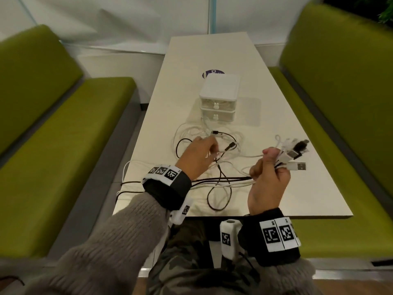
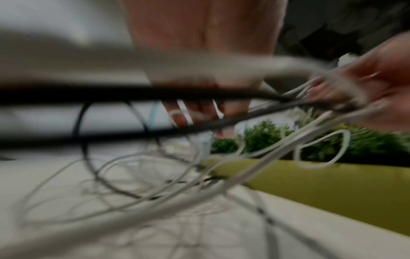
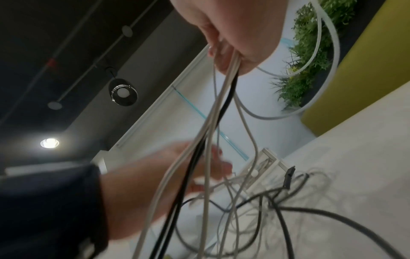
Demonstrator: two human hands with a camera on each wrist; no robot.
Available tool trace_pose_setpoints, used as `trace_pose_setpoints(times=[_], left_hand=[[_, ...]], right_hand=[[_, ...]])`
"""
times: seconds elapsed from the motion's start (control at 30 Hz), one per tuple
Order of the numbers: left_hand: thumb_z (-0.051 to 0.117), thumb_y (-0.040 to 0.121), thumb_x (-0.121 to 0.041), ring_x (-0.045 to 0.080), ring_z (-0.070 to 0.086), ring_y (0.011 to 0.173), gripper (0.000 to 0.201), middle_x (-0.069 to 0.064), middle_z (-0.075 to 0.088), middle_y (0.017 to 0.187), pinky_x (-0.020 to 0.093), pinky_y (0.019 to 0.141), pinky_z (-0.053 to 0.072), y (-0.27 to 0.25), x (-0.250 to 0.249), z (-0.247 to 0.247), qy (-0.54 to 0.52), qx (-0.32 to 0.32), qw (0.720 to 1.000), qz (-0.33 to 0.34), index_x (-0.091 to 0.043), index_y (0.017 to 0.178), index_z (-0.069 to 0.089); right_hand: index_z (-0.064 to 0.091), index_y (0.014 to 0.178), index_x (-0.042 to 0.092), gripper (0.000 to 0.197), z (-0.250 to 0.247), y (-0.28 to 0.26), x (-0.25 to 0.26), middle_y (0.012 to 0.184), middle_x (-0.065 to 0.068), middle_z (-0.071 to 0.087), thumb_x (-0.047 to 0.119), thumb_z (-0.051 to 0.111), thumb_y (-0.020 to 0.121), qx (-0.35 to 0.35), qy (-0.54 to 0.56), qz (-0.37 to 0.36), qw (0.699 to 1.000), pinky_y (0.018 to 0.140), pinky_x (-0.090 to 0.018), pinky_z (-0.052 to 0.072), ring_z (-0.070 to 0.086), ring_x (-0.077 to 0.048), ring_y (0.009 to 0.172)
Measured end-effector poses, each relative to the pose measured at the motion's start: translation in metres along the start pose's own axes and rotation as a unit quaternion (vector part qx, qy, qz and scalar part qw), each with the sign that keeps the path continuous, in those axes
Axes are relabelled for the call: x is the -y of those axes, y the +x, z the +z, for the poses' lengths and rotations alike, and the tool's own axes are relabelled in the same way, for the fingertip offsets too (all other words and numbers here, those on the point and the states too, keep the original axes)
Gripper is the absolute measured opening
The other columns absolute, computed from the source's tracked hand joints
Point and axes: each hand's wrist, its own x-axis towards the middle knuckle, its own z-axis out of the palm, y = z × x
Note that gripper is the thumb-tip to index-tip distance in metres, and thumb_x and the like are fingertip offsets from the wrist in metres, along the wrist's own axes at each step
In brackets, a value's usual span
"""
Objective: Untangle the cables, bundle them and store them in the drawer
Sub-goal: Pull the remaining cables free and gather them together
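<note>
Head view: a bunch of cable ends [image 1: 292, 155], USB plugs w/ white and black leads, is being gripped in the right hand [image 1: 268, 177], fingers curled tight round them, plugs sticking out to the right above the bench [image 1: 276, 107]. The leads are being run leftward from that grip under the left hand [image 1: 196, 158], which is being held over the tangled cables [image 1: 212, 141], fingers curled down into the white strands; what exactly is being pinched can't be told here. The tangle is being left lying mid-bench, just in front of the white two-drawer box [image 1: 219, 96], both drawers shut. Green seats [image 1: 63, 128] are flanking the bench.

Left wrist view: blurred. The left hand's fingers [image 2: 188, 113] are being hooked thru white and black loops; the right hand [image 2: 381, 84] is seen at right clutching strands.

Right wrist view: white and black leads [image 3: 213, 122] are being clamped in the right hand [image 3: 235, 40] and are hanging down to the tangle on the bench [image 3: 355, 175]. The left hand [image 3: 177, 175] is being held among the strands beside the drawer box [image 3: 266, 168].
</note>
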Motion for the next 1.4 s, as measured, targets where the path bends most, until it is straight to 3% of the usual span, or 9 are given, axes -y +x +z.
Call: trace_pose_setpoints(times=[0.17, 0.4, 0.67, 0.8, 0.9, 1.07, 1.13, 1.23, 1.4], left_hand=[[0.052, 0.093, -0.020, 0.028, 0.055, 0.089, 0.017, 0.013, 0.059, 0.095, 0.033, 0.076, 0.040, 0.023, 0.035, -0.017, 0.112, 0.061, 0.990, -0.057, -0.004, 0.095, 0.059], [0.066, 0.083, -0.023, 0.009, 0.046, 0.090, 0.036, -0.003, 0.043, 0.102, 0.019, 0.077, 0.037, 0.012, 0.004, -0.008, 0.050, 0.117, 0.990, 0.064, -0.022, 0.119, 0.059], [0.062, 0.087, -0.034, 0.017, 0.059, 0.071, 0.019, 0.004, 0.065, 0.077, 0.024, 0.062, 0.042, 0.026, 0.004, -0.006, 0.050, 0.174, 0.982, -0.059, -0.015, 0.091, 0.063], [0.068, 0.083, -0.015, 0.008, 0.052, 0.042, 0.017, 0.001, 0.062, 0.055, 0.019, 0.042, 0.045, 0.042, -0.004, -0.032, -0.165, 0.113, 0.973, -0.117, -0.010, 0.072, 0.057], [0.068, 0.083, -0.010, 0.013, 0.058, 0.046, 0.017, 0.007, 0.064, 0.057, 0.025, 0.048, 0.053, 0.056, -0.008, -0.061, -0.232, 0.045, 0.965, -0.113, -0.006, 0.072, 0.056], [0.064, 0.079, -0.014, 0.020, 0.064, 0.077, 0.013, 0.009, 0.064, 0.084, 0.029, 0.074, 0.054, 0.066, -0.054, -0.103, -0.133, -0.124, 0.977, 0.109, -0.007, 0.088, 0.059], [0.063, 0.083, -0.012, 0.014, 0.060, 0.092, 0.015, 0.012, 0.058, 0.097, 0.024, 0.081, 0.052, 0.067, -0.066, -0.104, -0.115, -0.132, 0.970, 0.168, -0.003, 0.095, 0.058], [0.063, 0.086, -0.017, 0.014, 0.049, 0.111, 0.018, 0.009, 0.048, 0.113, 0.020, 0.087, 0.047, 0.064, -0.053, -0.095, -0.034, -0.080, 0.990, 0.114, -0.004, 0.099, 0.059], [0.066, 0.085, -0.025, 0.015, 0.058, 0.087, 0.018, 0.006, 0.055, 0.102, 0.022, 0.080, 0.051, 0.061, -0.039, -0.095, -0.093, -0.107, 0.987, 0.076, -0.010, 0.091, 0.056]], right_hand=[[0.045, 0.080, 0.017, 0.025, 0.001, 0.001, 0.008, 0.051, 0.014, 0.042, 0.020, 0.038, 0.103, -0.015, 0.036, -0.035, 0.999, 0.047, -0.018, 0.032, 0.032, -0.004, 0.045], [0.048, 0.079, 0.016, 0.026, -0.002, 0.006, 0.003, 0.052, 0.013, 0.039, 0.026, 0.040, 0.102, -0.005, -0.001, -0.039, 0.999, 0.047, -0.020, 0.030, 0.031, -0.005, 0.046], [0.047, 0.080, 0.017, 0.024, -0.002, 0.004, 0.005, 0.060, 0.014, 0.052, 0.018, 0.039, 0.103, -0.012, -0.015, -0.063, 0.998, 0.042, -0.020, 0.028, 0.029, -0.003, 0.041], [0.050, 0.080, 0.017, 0.024, -0.005, 0.007, -0.002, 0.051, 0.015, 0.048, 0.020, 0.042, 0.102, -0.016, -0.051, -0.060, 0.997, 0.042, -0.019, 0.027, 0.029, -0.001, 0.040], [0.058, 0.083, 0.030, 0.020, -0.010, 0.011, -0.017, 0.066, 0.014, 0.055, 0.042, 0.048, 0.095, -0.005, -0.101, -0.075, 0.992, 0.059, -0.027, 0.035, 0.041, -0.007, 0.056], [0.060, 0.081, 0.045, 0.019, -0.006, 0.010, -0.024, 0.082, 0.010, 0.056, 0.054, 0.045, 0.088, 0.027, -0.139, -0.107, 0.984, 0.072, -0.040, 0.035, 0.045, -0.017, 0.072], [0.059, 0.080, 0.042, 0.019, -0.005, 0.014, -0.023, 0.080, 0.003, 0.053, 0.053, 0.046, 0.089, 0.020, -0.127, -0.111, 0.985, 0.071, -0.040, 0.034, 0.042, -0.018, 0.073], [0.056, 0.078, 0.039, 0.019, -0.012, 0.019, -0.024, 0.077, -0.001, 0.050, 0.047, 0.044, 0.091, 0.015, -0.107, -0.106, 0.989, 0.064, -0.038, 0.032, 0.038, -0.018, 0.066], [0.053, 0.081, 0.034, 0.018, -0.019, 0.022, -0.025, 0.074, 0.001, 0.051, 0.040, 0.044, 0.095, 0.002, -0.103, -0.091, 0.990, 0.064, -0.037, 0.031, 0.037, -0.016, 0.061]])
